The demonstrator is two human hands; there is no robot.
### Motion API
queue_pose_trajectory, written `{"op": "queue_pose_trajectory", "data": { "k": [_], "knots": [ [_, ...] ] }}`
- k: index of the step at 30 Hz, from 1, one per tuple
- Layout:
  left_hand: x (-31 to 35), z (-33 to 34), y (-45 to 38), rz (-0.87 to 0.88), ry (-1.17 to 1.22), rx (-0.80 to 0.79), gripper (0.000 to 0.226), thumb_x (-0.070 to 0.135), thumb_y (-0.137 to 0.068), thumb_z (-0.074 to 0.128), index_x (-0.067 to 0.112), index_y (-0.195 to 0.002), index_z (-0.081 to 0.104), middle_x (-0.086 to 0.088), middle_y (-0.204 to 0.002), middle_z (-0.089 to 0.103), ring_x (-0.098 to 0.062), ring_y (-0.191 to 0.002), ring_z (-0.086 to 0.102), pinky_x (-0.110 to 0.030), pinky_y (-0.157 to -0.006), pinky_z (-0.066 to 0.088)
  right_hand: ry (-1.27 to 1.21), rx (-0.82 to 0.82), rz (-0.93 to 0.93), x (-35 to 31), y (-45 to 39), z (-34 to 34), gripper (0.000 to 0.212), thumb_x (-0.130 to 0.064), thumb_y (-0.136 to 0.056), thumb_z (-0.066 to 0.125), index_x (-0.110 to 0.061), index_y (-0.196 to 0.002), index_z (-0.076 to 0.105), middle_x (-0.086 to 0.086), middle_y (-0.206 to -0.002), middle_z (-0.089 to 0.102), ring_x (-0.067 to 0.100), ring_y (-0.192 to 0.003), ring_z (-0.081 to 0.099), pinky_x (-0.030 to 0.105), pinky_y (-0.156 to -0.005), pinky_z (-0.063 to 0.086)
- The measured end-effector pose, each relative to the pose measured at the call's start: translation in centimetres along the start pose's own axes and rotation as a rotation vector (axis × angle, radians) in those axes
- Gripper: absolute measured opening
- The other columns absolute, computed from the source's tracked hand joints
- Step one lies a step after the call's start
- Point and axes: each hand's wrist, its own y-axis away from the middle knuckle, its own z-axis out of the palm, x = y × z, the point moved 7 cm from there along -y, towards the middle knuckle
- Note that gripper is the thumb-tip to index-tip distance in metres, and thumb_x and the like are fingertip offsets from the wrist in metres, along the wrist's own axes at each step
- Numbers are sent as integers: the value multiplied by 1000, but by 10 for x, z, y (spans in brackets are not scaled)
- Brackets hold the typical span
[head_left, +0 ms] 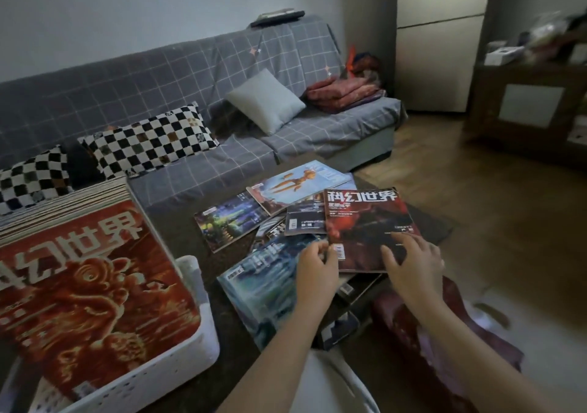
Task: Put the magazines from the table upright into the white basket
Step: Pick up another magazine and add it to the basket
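Right of white basket [178,357]: left hand [316,269] pinching corner of red magazine [365,228]; right hand [413,261] flat on its cover, fingers spread, gripping nothing.

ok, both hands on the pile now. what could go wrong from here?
1. The red-covered magazine lies on overlapping loose ones; the right hand presses it flat while the left hand works its lower-left corner, so lifting may drag neighbours along.
2. The pale blue magazine juts over the dark table edge and could slide off.
3. The white perforated plastic basket already looks packed; another may jam or bend.
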Motion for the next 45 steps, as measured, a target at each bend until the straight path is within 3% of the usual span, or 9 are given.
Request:
{"op": "queue_pose_trajectory", "data": {
  "k": [6,11,19,22,27,31,35,40,45],
  "knots": [
    [-2,21,-21,-59,4,-42,16,37,-90,63,24,-97,57,17,-83,59,6,-71,52,-15,-59,37,159,-77,169,36,-11,5,46,-44,-86,58,-15,-123,58,12,-132,53,35,-118,46,42,-98,35],
    [-7,38,-28,-218,169,-264,14,28,-86,70,18,-87,59,2,-85,69,-12,-77,66,-27,-67,50,228,-115,227,42,-12,8,54,-53,-82,58,-20,-125,56,8,-137,46,33,-125,35,43,-100,29],
    [-17,7,1,-77,327,-173,14,12,-90,63,17,-89,51,-6,-89,64,-14,-76,65,-27,-63,53,-371,-108,372,60,7,2,66,-27,-71,80,-7,-128,53,11,-114,65,27,-102,61,42,-88,49],
    [-13,-29,18,-8,297,-146,11,17,-90,64,17,-93,54,-5,-89,67,-13,-76,66,-27,-66,54,-571,-145,413,53,17,1,65,-15,-70,81,-6,-128,53,-4,-87,64,13,-78,62,29,-67,50],
    [0,-101,52,85,358,-72,10,16,-92,63,13,-97,55,-4,-86,69,-13,-77,67,-29,-74,54,-917,-389,312,-3,34,3,25,-8,-80,70,-7,-105,69,4,-87,75,15,-79,70,22,-63,51],
    [12,-160,82,132,341,36,12,19,-92,62,13,-99,55,-1,-85,70,-7,-76,68,-18,-68,52,-1070,-511,263,-52,46,0,30,-5,-80,68,-5,-110,62,14,-101,69,26,-91,65,39,-86,50],
    [9,-214,108,165,271,129,12,21,-91,62,18,-100,55,-3,-89,72,-16,-83,69,-32,-78,55,-1191,-688,120,-105,67,1,31,-5,-82,64,-8,-112,57,8,-88,73,19,-76,69,28,-65,53],
    [-15,-267,130,188,286,208,22,17,-90,63,30,-106,56,15,-95,73,-2,-89,68,-25,-79,51,-1158,-784,-49,-166,91,6,35,-8,-83,63,-24,-114,56,8,-98,73,24,-90,70,30,-69,56],
    [-47,-316,141,149,333,344,26,13,-89,65,33,-105,60,8,-98,75,-11,-92,71,-33,-78,55,-1099,-815,-114,-218,115,26,31,0,-85,59,-19,-109,54,7,-93,74,23,-87,71,37,-74,57]
  ]
}}
